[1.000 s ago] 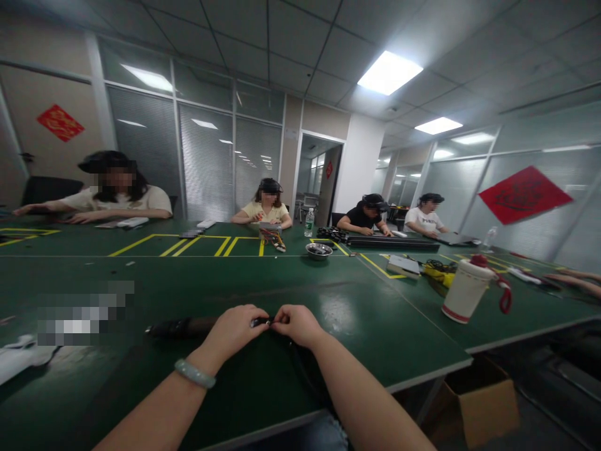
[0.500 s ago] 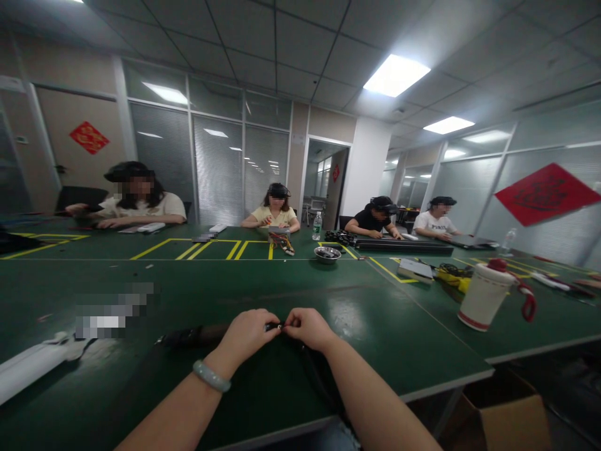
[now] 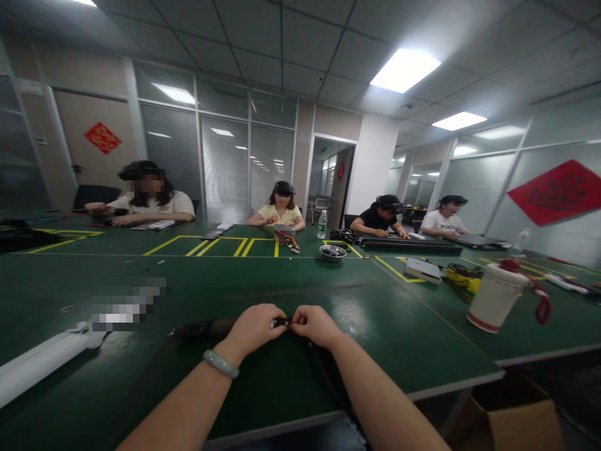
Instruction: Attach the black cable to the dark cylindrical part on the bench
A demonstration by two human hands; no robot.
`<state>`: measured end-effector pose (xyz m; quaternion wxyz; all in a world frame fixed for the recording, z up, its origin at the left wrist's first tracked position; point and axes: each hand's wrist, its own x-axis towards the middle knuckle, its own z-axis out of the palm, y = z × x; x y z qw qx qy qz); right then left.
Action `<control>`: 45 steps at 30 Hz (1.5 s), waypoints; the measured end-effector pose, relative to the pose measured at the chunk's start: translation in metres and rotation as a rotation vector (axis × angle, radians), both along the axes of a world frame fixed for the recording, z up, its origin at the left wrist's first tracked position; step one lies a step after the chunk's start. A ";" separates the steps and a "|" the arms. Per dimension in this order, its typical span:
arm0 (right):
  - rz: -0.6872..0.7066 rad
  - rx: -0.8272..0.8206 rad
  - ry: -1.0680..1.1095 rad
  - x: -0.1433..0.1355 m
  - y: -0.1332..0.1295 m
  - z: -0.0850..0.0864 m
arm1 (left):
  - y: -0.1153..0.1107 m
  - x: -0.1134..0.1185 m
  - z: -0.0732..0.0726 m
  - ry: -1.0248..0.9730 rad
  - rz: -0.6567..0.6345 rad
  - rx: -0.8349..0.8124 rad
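My left hand (image 3: 258, 327) is closed in a pinch on a small black part (image 3: 280, 322), whose tip shows a bit of metal. Right beside it, my right hand (image 3: 312, 324) pinches at the end of that part, its fingertips almost touching the left ones. What exactly lies in the right fingers is too small to make out. A dark tool with a pointed metal tip, shaped like an electric screwdriver (image 3: 200, 331), lies on the green table behind my left wrist. Under my right forearm runs a black cable (image 3: 323, 373), partly hidden by the arm.
A long white object (image 3: 44, 366) lies at the left. Ahead stands a metal bowl (image 3: 333, 253) of small dark parts, with a water bottle (image 3: 322, 224) behind it. A white cup with a red lid (image 3: 495, 297) is at the right. Several people sit across the table.
The view has shifted slightly, so the scene sits a little further right. Both hands stay pinched together, and slightly more of the black part shows between them.
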<state>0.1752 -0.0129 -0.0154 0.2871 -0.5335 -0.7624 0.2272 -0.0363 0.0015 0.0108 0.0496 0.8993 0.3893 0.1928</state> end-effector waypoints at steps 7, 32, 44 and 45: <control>0.005 -0.005 0.015 0.000 0.002 -0.004 | 0.000 -0.003 0.003 0.027 -0.028 0.006; 0.067 -0.179 0.146 0.002 0.002 -0.001 | -0.014 0.008 0.002 0.038 -0.028 0.141; -0.001 -0.114 0.165 0.007 0.016 -0.019 | -0.011 0.010 0.003 -0.003 0.020 0.095; 0.007 -0.101 0.160 0.007 0.016 -0.019 | -0.012 0.010 0.003 -0.003 0.021 0.082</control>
